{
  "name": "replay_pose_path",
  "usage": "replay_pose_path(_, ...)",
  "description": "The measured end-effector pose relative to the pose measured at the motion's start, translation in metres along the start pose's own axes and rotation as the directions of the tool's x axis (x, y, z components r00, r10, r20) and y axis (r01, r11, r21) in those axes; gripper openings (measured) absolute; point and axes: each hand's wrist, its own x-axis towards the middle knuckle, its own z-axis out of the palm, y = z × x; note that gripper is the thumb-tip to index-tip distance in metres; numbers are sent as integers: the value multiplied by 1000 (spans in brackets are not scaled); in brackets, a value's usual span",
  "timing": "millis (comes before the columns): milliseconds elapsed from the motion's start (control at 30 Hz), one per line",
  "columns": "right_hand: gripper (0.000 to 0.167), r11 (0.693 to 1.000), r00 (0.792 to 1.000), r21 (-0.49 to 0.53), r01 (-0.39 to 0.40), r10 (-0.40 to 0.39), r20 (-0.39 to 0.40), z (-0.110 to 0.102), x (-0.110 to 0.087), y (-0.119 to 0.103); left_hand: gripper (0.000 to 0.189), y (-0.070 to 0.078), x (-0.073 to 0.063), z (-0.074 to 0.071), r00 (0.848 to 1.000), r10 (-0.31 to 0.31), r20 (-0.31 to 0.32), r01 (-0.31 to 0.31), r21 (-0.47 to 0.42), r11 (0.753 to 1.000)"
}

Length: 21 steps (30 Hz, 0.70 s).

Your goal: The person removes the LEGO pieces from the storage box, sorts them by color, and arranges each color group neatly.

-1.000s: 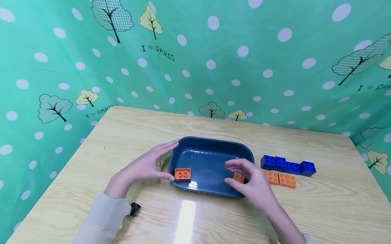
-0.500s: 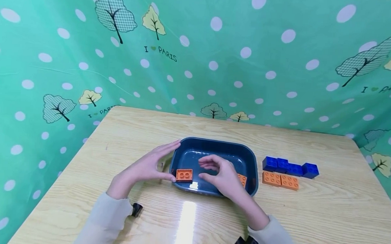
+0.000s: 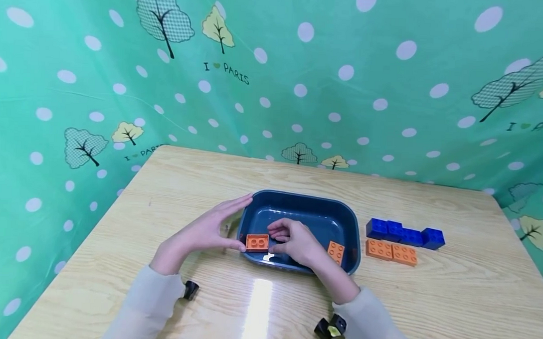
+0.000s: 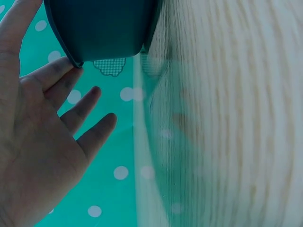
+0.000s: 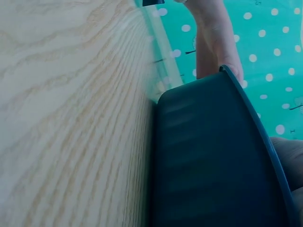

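In the head view, a dark blue plastic bin (image 3: 306, 194) sits on the table. My left hand (image 3: 203, 230) spans its left end, thumb and fingertips at the rim, other fingers spread straight; the left wrist view shows fingertips touching the rim. Inside, an orange toy brick (image 3: 257, 243) lies hollow side up in the near left corner, close to my left thumb. My right hand (image 3: 296, 243) is over the bin, its fingers loosely bent and its thumb tip right beside that brick. Another orange brick (image 3: 336, 252) lies studs up at the bin's right end.
Right of the bin, several blue bricks (image 3: 411, 237) stand in a row on the wooden table (image 3: 428, 299). Two orange bricks (image 3: 392, 251) lie in front of them. A green dotted cloth (image 3: 275, 65) hangs behind the table. Small black devices (image 3: 330, 328) are on my wrists.
My right hand has moved left across the bin, away from the brick at the right end, to the brick in the left corner. My left hand has stayed at the rim.
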Motion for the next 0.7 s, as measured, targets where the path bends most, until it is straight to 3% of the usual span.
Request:
replay_pose_path(267, 39, 997, 1000, -73, -13, 15, 22, 2, 5, -1, 107, -2, 2, -2, 1000, 26, -8, -26, 8, 1000)
replay_pose_path(533, 33, 991, 1000, -130, -13, 16, 16, 8, 4, -4, 105, -2, -1, 0, 1000, 7, 0, -7, 13, 1000)
replay_pose_path(700, 28, 993, 1000, -118, -8, 7, -5, 7, 2, -5, 106, -1, 0, 0, 1000, 19, -6, -19, 15, 1000)
